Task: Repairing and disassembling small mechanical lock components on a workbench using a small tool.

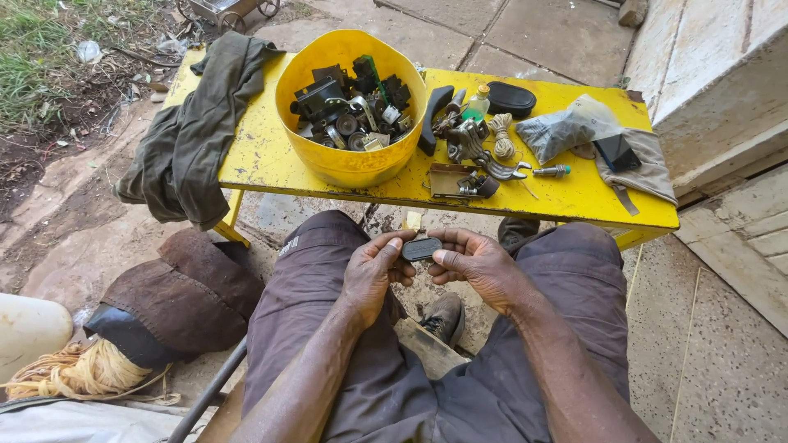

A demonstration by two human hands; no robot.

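We see the left hand and right hand both pinching a small dark oblong piece, with the yellow bowl at twelve o'clock.

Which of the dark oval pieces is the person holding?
The small dark oval piece, pinched between the left hand and right hand over the lap. The bigger black oval case lies untouched on the yellow table.

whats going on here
A seated person holds a small dark oval part between the left hand and right hand, above their lap. In front stands a yellow bench bearing a yellow bowl full of metal parts, loose tools and a green cloth.
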